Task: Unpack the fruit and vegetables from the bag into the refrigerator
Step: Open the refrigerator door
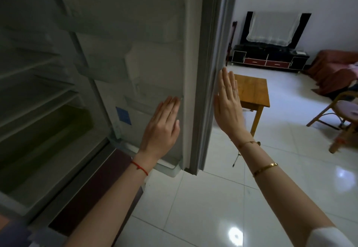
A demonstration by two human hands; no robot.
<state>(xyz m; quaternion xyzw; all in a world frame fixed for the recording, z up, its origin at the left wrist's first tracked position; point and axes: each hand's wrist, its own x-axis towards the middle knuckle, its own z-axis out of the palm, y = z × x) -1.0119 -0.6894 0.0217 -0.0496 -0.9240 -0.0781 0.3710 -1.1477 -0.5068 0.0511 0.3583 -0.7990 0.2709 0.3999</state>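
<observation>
White glossy floor tiles (213, 198) are seen below an open refrigerator (44, 95), its shelves at 9 o'clock; no bag or produce is in view. The refrigerator door (155, 33) stands open at 12 o'clock. The left hand (162, 128) is laid flat, fingers straight, on the door's inner lining; the right hand (228, 107) is held flat, fingers straight, against the door's outer face. Nothing is held. A wooden table (253, 91) is noted at 2 o'clock, a TV cabinet (269, 59) beyond.

the fridge (38, 111) is on the left, its open door (155, 53) in the middle, a small table (251, 91) behind on the right.
</observation>
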